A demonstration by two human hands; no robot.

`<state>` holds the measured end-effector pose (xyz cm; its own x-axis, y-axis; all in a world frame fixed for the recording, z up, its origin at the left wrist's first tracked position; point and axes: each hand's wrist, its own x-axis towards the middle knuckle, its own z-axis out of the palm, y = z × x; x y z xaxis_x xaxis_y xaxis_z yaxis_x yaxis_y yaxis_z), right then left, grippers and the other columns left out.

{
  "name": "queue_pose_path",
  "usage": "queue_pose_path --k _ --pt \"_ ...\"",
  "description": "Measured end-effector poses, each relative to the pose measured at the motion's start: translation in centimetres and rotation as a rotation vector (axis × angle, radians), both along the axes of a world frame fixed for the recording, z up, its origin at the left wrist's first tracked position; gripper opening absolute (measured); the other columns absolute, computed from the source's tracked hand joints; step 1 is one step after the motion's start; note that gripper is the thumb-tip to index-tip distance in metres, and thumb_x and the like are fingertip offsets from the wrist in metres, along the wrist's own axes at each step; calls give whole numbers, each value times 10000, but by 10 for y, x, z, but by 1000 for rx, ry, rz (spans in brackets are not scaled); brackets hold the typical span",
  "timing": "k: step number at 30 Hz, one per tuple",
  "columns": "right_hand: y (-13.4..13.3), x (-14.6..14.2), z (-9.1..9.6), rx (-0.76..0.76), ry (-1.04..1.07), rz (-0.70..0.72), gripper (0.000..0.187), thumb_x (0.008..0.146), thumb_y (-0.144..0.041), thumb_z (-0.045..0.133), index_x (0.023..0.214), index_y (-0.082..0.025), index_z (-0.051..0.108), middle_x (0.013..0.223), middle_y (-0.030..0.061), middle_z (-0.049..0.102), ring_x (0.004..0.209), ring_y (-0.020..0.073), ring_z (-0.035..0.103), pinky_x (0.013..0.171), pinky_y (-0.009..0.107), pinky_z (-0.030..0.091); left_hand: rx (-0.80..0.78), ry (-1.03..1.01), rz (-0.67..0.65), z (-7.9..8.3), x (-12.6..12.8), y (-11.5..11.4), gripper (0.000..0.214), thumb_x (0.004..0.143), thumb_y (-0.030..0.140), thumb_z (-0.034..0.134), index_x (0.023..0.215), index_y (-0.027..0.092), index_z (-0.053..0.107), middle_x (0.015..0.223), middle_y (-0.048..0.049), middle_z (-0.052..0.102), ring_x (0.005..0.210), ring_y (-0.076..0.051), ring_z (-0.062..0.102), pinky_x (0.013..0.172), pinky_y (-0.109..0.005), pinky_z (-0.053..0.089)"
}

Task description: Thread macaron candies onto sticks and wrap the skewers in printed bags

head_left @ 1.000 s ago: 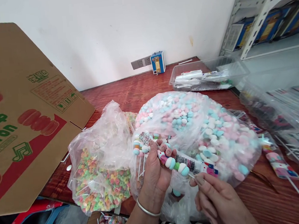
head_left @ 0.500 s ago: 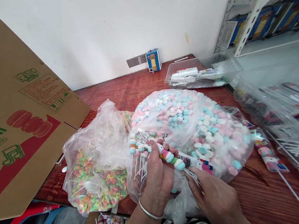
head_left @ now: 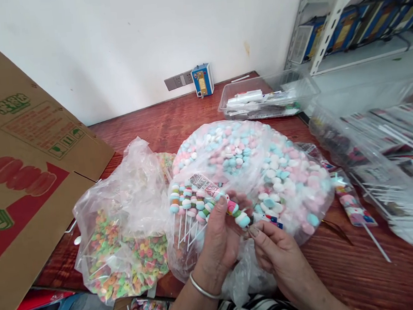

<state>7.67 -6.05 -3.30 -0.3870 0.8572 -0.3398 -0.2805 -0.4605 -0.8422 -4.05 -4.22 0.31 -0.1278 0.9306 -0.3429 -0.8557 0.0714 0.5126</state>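
The left hand (head_left: 218, 239) clenches its grip on a fan of pastel candy skewers with thin white sticks (head_left: 189, 203). The right hand (head_left: 280, 257) pinches in its grip the low end of one glossy wrapped skewer of round pink, green and blue sweets (head_left: 239, 216), its long axis slanting upper left to lower right. Behind, a crinkled clear bag of pastel button sweets (head_left: 266, 168) and a clear bag of bright ring sweets (head_left: 123, 246) sit on the red-brown wooden worktop (head_left: 174, 124).

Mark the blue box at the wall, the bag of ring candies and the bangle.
blue box (head_left: 202, 80), head view, front face.
bag of ring candies (head_left: 124, 253), head view, candy-filled bottom.
bangle (head_left: 203, 292), head view, band's middle.
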Motion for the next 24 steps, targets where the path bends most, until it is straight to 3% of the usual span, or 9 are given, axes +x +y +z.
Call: queue_pose_path --k 2,5,9,11,15,18,21,24 --pt "3 4 -1 193 -154 1 351 864 -525 610 768 -190 564 528 -83 396 427 68 327 395 178 275 -1 46 104 2 -9 6 302 843 330 694 1084 159 635 1045 -81 666 902 -182 659 818 -321 545" --pt "3 9 -1 659 -438 5 213 961 -339 515 881 -177 628 704 6 626 614 128 572 550 220 440 24 43 200 8 -19 15 217 832 183 696 1040 155 642 843 -11 635 719 -102 619 773 -271 543" --pt "-1 14 -4 1393 -831 -166 152 950 -153 528 1043 -129 646 710 35 655 630 156 599 604 272 435 -77 -36 264 17 -18 23 16 875 138 623 870 138 608 712 19 554 582 -65 530 624 -215 509" --pt "-2 15 -6 1596 -956 -159 177 935 -111 542 1083 -105 638 668 31 639 597 161 571 595 297 414 -159 -60 303 19 -13 26 74 912 152 570 839 147 579 701 17 541 570 -70 517 598 -219 503" --pt "2 11 -6 1639 -1027 -147 205 943 -97 511 1120 -104 615 665 36 655 575 164 575 582 306 420 -199 -69 312 18 0 26 160 934 249 558 801 162 543 665 26 513 553 -76 504 611 -231 512" --pt "8 5 -2 1476 -944 -224 168 973 -141 471 1066 -133 610 695 46 686 581 160 622 565 278 459 -156 -76 227 12 8 22 246 892 344 626 757 164 526 643 30 496 535 -81 494 598 -228 503" --pt "11 5 -2 1258 -847 -162 182 994 -182 439 1087 -154 593 855 66 739 680 155 688 591 243 504 -115 -81 196 8 9 20 218 882 344 638 793 166 551 663 26 509 563 -93 516 619 -236 509" --pt "10 10 -6 1294 -903 -188 196 985 -201 465 1085 -129 618 860 89 747 676 173 690 603 258 500 -116 -51 229 7 5 19 159 886 306 632 841 166 571 715 9 548 610 -106 550 633 -245 516"
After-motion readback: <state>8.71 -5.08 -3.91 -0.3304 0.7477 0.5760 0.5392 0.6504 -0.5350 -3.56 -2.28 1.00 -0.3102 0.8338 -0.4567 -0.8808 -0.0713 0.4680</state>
